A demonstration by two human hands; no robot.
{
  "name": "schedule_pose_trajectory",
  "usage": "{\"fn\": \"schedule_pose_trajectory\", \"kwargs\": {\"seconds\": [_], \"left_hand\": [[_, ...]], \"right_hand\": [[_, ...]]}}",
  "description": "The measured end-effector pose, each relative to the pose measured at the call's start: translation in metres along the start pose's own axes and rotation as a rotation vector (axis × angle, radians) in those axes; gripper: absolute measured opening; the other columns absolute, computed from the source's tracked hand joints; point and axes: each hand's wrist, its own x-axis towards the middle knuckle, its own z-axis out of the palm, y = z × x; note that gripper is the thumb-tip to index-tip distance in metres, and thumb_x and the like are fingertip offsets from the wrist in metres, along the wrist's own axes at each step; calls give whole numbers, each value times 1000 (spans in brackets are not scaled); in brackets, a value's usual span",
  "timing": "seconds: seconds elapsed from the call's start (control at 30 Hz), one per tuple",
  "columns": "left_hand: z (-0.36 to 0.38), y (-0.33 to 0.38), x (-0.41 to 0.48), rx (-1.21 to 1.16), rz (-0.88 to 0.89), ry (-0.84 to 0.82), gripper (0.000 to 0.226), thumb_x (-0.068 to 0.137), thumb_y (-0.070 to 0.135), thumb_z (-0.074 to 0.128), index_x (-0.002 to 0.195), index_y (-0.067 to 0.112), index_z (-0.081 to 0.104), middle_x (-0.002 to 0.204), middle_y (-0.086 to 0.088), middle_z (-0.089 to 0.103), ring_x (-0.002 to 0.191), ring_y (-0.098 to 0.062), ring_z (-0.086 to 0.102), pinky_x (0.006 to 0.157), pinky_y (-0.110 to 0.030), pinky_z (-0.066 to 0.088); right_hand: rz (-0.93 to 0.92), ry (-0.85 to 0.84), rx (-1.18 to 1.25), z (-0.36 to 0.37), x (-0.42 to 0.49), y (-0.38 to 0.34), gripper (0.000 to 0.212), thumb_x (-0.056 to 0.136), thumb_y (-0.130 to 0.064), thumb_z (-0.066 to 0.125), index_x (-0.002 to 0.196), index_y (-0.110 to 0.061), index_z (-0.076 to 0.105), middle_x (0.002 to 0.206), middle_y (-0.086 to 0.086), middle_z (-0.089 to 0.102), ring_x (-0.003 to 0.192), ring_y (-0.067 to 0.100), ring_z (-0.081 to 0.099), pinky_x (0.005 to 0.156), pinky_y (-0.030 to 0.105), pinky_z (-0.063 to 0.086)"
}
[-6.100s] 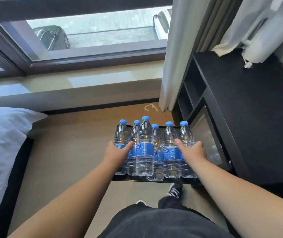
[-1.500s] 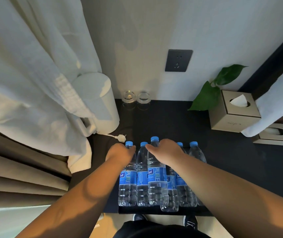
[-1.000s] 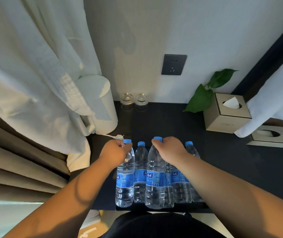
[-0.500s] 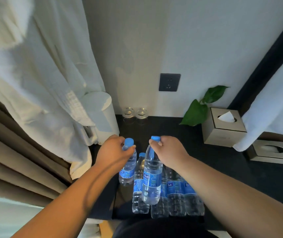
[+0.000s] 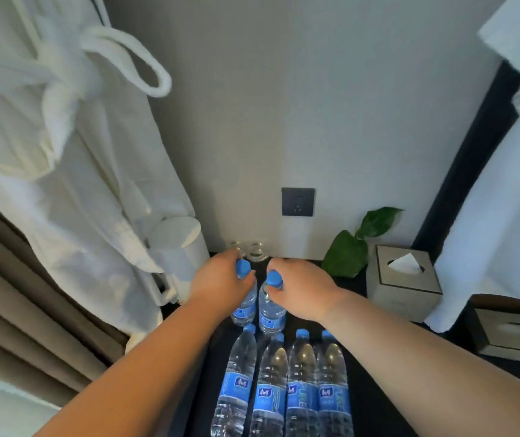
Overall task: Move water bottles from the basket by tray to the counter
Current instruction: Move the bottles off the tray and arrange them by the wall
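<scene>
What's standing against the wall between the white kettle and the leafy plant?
Two clear glasses, side by side on the dark counter, shown in the head view.

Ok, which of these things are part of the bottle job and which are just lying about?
Job: left hand, gripping left bottle; right hand, gripping right bottle; four bottles in the near row; black counter.
Lying about: white kettle, two glasses, plant, tissue box, wall socket, bathrobe.

Printed "PURE" beside a white "M" square on the blue label of one water bottle. Small white marks on the neighbouring bottles, too blurred to read.
</scene>
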Motion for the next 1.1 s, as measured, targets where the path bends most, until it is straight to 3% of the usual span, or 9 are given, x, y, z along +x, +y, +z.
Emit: {"fn": "schedule_pose_trajectory", "kwargs": {"seconds": [0.23,0.37,0.6,0.73,0.9,1.1], "left_hand": [[2,36,40,74,16,-42,20,85,41,64,98,27,63,86,6,64,74,-15,59,65,-31,54],[4,48,59,89,-1,-57,24,87,45,66,104,28,63,92,5,65,77,-14,60,68,-33,57],[9,55,101,137,39,-105,29,93,46,61,114,25,60,104,0,64,90,-22,62,80,-40,58],[17,52,128,156,77,-137,29,94,43,61,115,24,60,109,-2,64,94,-22,61,79,-37,55],[34,42,162,155,106,-222,28,94,40,60,116,23,61,111,-2,62,97,-24,61,85,-41,55],[58,32,188,113,181,-272,26,92,31,61,117,24,62,110,-3,60,96,-25,61,82,-39,53]], "right_hand": [[-56,-13,-36,-30,26,33,23,93,-37,61,114,-30,56,92,-4,54,83,20,54,60,34,38],[-32,-30,-59,-39,38,52,19,92,-35,63,107,-34,52,89,-6,55,78,17,54,54,29,33],[126,-6,-17,-47,71,73,16,88,-37,69,100,-31,60,93,-7,61,79,12,58,58,28,42],[202,-2,-17,-48,93,80,18,86,-37,71,101,-29,63,96,-5,63,84,17,61,68,33,51],[305,63,-35,-45,124,90,21,84,-38,69,97,-23,62,90,-2,63,81,19,62,62,31,47],[420,166,-52,-22,154,99,24,84,-46,67,92,-24,58,84,-3,59,73,19,59,55,29,40]]}}
